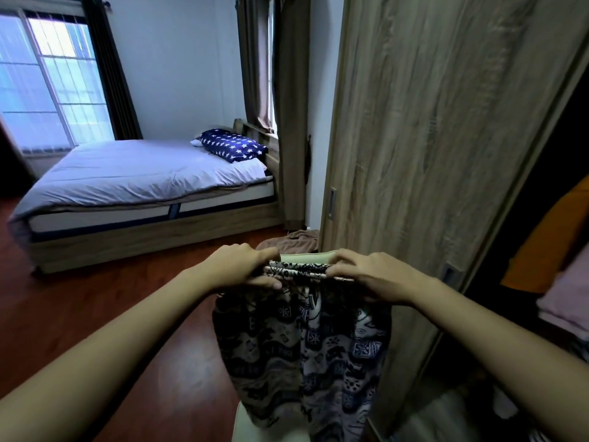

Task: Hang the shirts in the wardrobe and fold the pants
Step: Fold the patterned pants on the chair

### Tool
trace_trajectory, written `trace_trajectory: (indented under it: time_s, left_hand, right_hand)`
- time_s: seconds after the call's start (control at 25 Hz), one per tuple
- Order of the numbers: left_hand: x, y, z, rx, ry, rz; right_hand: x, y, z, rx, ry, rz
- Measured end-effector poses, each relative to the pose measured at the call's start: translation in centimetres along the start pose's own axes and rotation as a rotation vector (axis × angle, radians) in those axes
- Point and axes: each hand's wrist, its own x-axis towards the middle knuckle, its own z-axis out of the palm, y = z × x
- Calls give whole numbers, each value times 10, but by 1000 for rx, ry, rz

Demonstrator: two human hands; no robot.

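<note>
Beside the wardrobe door (430, 122), I see patterned pants (302, 346) hanging. My left hand (242, 266) and right hand (366, 275) each clench the waistband.

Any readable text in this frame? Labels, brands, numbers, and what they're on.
None readable.
patterned pants: black-and-white decorative print only, no letters.
star pillow: white stars on navy, no words.
wardrobe door: bare wood grain, no label or sign.

left hand (243, 266): arm extended, grip closed, knuckles up | right hand (371, 274): arm extended, grip closed, knuckles up
</note>
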Motion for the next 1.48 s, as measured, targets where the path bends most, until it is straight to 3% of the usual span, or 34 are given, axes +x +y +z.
trace_trajectory:
  time_s: [0.12,0.24,0.36,0.52,0.64,0.84,1.04,1.12,1.16,1.2,1.28,1.36,1.4,1.48]
  left_hand:
    - [1,-6,-5,-64,-45,69]
    - [0,-14,-7,-342,-78,151]
    - [0,-14,5,-502,5,66]
    - [10,17,21,-541,9,79]
    - [15,38,31,-746,-35,132]
    - [19,66,23,-1058,52,44]
    - [22,73,34,-835,109,-26]
    - [24,76,33,-826,103,-109]
    - [24,77,30,-832,111,-140]
    - [24,78,27,-855,118,-157]
    - [24,74,19,-913,114,-152]
    - [19,64,10,-924,54,-47]
    - [17,58,8,-950,12,29]
    - [12,51,9,-985,-64,130]
  right_hand:
    - [2,-6,0,-149,-71,-13]
    - [4,-2,8,-35,-130,121]
    - [11,0,19,383,-182,368]
    - [21,-20,14,1184,-28,693]
    - [32,-21,11,1337,106,767]
    - [45,-40,-7,1710,244,841]
    - [44,-34,-4,2068,450,1009]
    - [41,-32,2,2125,448,973]
    - [38,-33,5,2018,387,936]
    - [33,-32,8,1735,292,902]
    - [20,-22,15,810,48,727]
    - [4,-9,20,28,-59,560]
    - [-2,-2,21,-148,-20,513]
    - [-9,7,21,-229,38,419]
